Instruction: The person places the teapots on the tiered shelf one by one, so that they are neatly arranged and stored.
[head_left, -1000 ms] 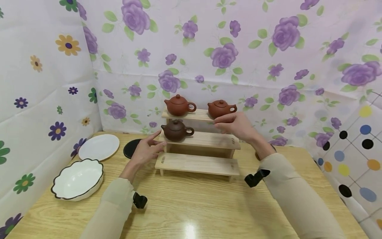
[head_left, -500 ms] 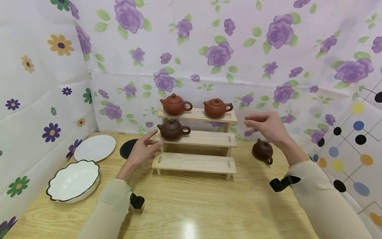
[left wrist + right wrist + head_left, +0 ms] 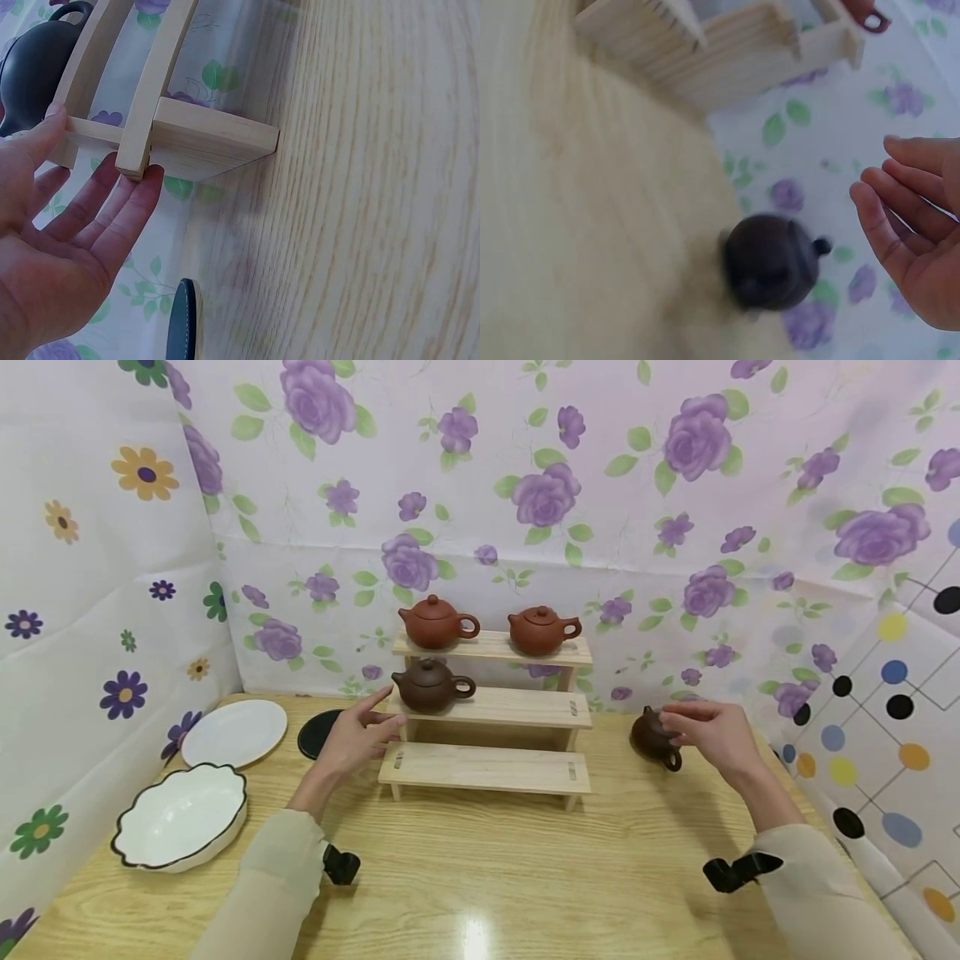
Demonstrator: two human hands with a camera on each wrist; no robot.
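In the head view my left hand (image 3: 354, 743) touches the left end of a wooden three-step display rack (image 3: 487, 768). The left wrist view shows its fingertips against the rack's edge, fingers fairly straight. A dark brown teapot (image 3: 430, 686) stands on the middle step, just above this hand. At the right, my right hand (image 3: 716, 739) hovers by a second dark teapot (image 3: 651, 735) on the table. The right wrist view shows a gap between its loosely bent fingers and that teapot (image 3: 772, 262). Two reddish-brown teapots (image 3: 435, 625) sit on the top step.
A white plate (image 3: 236, 732) and a white dark-rimmed scalloped bowl (image 3: 180, 818) stand at the left. A black round disc (image 3: 318, 733) lies partly behind the left hand. Flowered cloth walls (image 3: 600, 510) enclose the wooden table (image 3: 480, 868).
My right hand has moved from beside the right reddish-brown teapot on the top step, rightward and down to the dark teapot on the table. The left hand stays at the rack.
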